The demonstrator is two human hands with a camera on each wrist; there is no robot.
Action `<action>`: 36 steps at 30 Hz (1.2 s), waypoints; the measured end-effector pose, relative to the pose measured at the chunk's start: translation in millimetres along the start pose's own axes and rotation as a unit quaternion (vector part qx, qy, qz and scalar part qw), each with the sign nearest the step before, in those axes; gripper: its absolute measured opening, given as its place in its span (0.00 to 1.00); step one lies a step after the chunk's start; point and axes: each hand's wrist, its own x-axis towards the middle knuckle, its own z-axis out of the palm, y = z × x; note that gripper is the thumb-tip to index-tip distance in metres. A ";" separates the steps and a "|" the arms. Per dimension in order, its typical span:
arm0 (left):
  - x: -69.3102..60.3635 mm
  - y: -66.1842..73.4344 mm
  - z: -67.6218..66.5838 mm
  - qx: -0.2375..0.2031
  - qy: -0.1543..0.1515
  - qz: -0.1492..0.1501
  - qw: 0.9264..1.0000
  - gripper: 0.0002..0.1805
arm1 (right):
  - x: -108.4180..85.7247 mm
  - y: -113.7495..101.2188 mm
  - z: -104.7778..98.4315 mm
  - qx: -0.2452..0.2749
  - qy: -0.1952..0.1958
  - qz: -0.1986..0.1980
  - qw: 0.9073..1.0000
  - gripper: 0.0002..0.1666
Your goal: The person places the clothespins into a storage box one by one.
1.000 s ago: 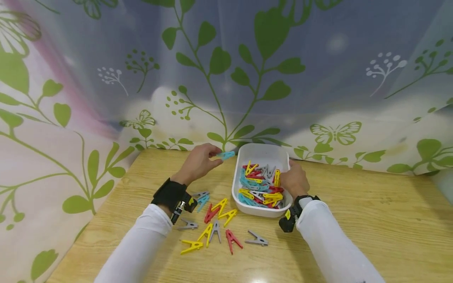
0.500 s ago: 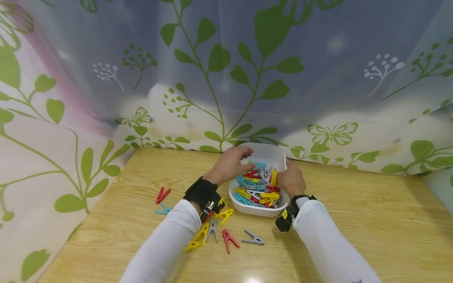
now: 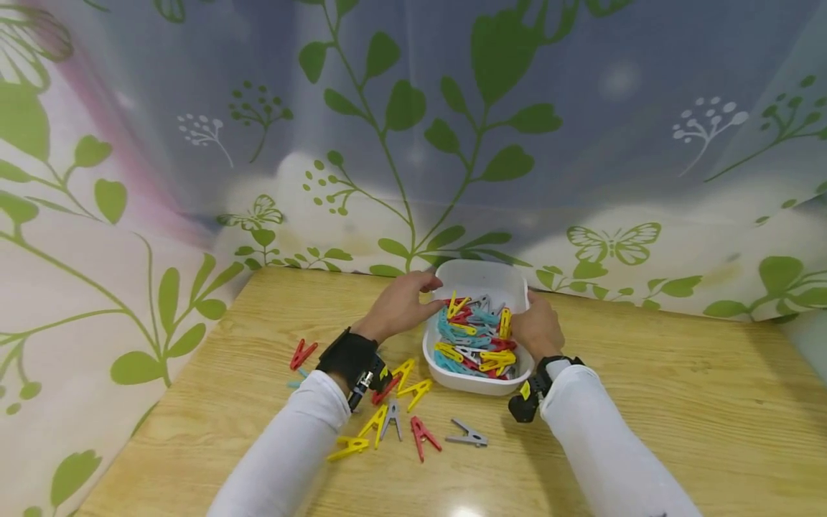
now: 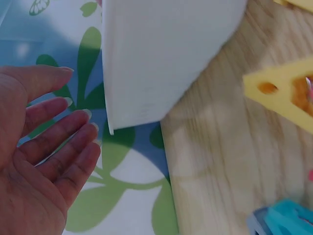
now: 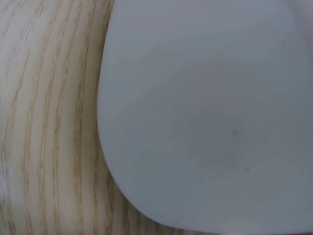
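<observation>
A white container [image 3: 478, 386] holds a pile of red, yellow, blue and grey clothespins [image 3: 466, 329]. My left hand [image 3: 399, 305] is over the container's left edge in the head view; in the left wrist view the same hand [image 4: 46, 142] is beside the container's outer wall [image 4: 156, 58], fingers loosely spread and holding nothing. On the opposite side my right hand [image 3: 538, 327] grips the container's right rim, its fingertips partly hidden. Only the container's smooth wall [image 5: 205, 117] fills most of the right wrist view, with no hand in sight there.
Loose clothespins lie on the wooden table [image 3: 646, 402] left of and in front of the container, among them a red one [image 3: 425, 436], a grey one [image 3: 468, 434] and a yellow one [image 3: 349, 448]. A leaf-patterned cloth [image 3: 581, 172] hangs behind the table.
The left hand carried a blue clothespin rightward over the container and let it go, then drew back left to the container's edge. My right hand has stayed at the right rim.
</observation>
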 end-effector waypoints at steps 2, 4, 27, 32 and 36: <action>-5.2 -5.2 -1.3 -0.002 0.004 -0.007 1.000 0.18 | -0.3 -0.1 0.3 -0.001 0.000 -0.003 1.000 0.34; -10.9 -12.1 -3.0 -0.004 0.008 -0.015 1.000 0.18 | -0.5 0.0 0.5 -0.001 0.002 -0.006 1.000 0.34; -120.3 -104.7 -49.2 0.042 0.060 -0.210 0.975 0.24 | -1.2 0.1 0.1 -0.006 -0.006 -0.012 1.000 0.34; -133.2 -107.6 -56.6 0.076 0.043 -0.284 0.955 0.31 | 0.1 0.6 0.0 -0.004 -0.005 -0.012 1.000 0.35; -138.3 -106.4 -57.7 0.094 0.015 -0.318 0.943 0.29 | 0.3 1.3 0.4 -0.002 -0.002 -0.015 1.000 0.34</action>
